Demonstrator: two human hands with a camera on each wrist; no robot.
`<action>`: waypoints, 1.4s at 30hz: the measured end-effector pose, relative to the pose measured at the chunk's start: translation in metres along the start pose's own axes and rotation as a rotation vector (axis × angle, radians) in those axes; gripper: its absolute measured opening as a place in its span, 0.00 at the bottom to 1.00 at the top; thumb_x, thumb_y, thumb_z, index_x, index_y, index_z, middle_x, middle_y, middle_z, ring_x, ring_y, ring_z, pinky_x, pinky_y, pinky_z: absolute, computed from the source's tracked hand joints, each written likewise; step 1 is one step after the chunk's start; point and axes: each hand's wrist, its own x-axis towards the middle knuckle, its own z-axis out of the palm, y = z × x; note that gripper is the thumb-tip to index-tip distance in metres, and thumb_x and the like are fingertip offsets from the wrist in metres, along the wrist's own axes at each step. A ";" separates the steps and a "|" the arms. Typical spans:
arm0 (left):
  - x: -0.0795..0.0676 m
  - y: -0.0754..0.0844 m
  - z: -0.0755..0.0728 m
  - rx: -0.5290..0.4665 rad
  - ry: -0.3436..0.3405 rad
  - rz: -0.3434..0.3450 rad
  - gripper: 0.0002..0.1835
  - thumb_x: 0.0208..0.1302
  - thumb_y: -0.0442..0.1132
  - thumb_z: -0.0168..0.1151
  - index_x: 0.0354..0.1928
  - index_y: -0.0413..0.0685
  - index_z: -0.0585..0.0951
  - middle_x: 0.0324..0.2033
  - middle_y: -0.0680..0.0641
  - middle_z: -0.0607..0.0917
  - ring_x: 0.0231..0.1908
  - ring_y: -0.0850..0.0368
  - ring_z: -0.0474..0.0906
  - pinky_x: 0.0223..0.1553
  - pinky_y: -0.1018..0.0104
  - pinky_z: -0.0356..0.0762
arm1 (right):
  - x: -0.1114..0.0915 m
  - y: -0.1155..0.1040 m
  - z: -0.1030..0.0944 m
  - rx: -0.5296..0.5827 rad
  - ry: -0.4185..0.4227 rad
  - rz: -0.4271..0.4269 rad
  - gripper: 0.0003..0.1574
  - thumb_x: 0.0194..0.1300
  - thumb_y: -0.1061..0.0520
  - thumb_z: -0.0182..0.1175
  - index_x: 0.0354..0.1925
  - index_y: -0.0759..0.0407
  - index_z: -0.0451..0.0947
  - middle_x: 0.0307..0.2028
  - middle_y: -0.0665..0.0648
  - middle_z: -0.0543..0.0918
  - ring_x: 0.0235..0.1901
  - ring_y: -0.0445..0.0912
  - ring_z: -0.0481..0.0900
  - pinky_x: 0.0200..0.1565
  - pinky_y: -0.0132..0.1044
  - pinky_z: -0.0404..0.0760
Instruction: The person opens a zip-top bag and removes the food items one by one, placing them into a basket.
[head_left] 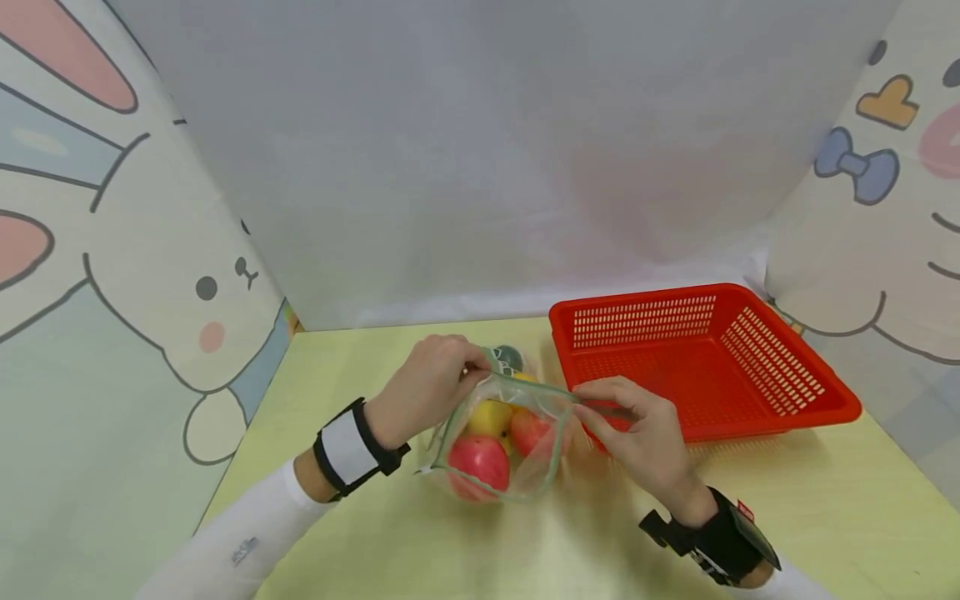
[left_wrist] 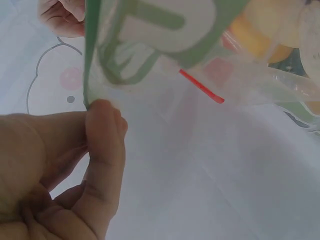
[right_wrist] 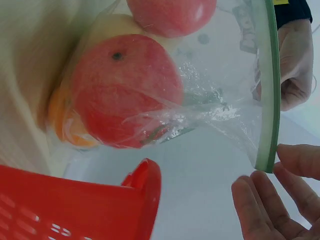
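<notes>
A clear zip bag [head_left: 542, 482] with green edging stands with its mouth spread on the table. Inside are a round red fruit [head_left: 480, 467], a second red fruit [head_left: 529, 431] and a yellow fruit [head_left: 489, 418]. An orange fruit [right_wrist: 75, 125] shows low in the bag in the right wrist view. At the far left of the mouth, my left hand [head_left: 429, 387] pinches the rim between thumb and fingers. My right hand [head_left: 639, 427] pinches the right corner of the rim, where the green zip strip [right_wrist: 270, 90] ends.
A red plastic basket [head_left: 783, 367] with slotted sides stands right of the bag, close behind my right hand. The pale yellow table [head_left: 360, 533] meets a white backdrop [head_left: 480, 183] at the back. Panels with cartoon animals flank both sides.
</notes>
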 end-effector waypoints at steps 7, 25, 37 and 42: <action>0.003 -0.001 0.003 -0.018 0.004 -0.015 0.03 0.65 0.30 0.73 0.34 0.43 0.92 0.29 0.49 0.91 0.30 0.59 0.82 0.37 0.68 0.85 | 0.005 -0.027 0.014 -0.105 -0.063 -0.373 0.14 0.69 0.52 0.71 0.44 0.63 0.90 0.43 0.58 0.90 0.41 0.48 0.88 0.57 0.21 0.81; -0.001 -0.007 0.015 -0.062 0.039 0.016 0.03 0.66 0.31 0.72 0.34 0.44 0.92 0.30 0.49 0.91 0.31 0.59 0.85 0.36 0.70 0.84 | 0.009 -0.019 0.090 -0.524 -1.058 -0.340 0.36 0.60 0.48 0.77 0.64 0.51 0.78 0.56 0.51 0.78 0.52 0.43 0.77 0.57 0.32 0.84; -0.004 -0.009 0.019 -0.076 0.051 -0.052 0.02 0.66 0.32 0.73 0.37 0.41 0.92 0.32 0.46 0.92 0.29 0.57 0.84 0.32 0.72 0.80 | 0.005 0.000 0.108 -0.568 -0.939 -0.440 0.31 0.64 0.50 0.75 0.62 0.51 0.78 0.57 0.51 0.81 0.55 0.45 0.79 0.61 0.34 0.83; -0.005 -0.009 0.019 -0.072 0.058 -0.055 0.02 0.66 0.32 0.73 0.37 0.41 0.92 0.32 0.46 0.92 0.29 0.57 0.83 0.32 0.73 0.79 | 0.009 -0.010 0.092 -0.554 -0.905 -0.467 0.39 0.63 0.44 0.76 0.67 0.52 0.75 0.61 0.53 0.79 0.59 0.47 0.79 0.64 0.41 0.83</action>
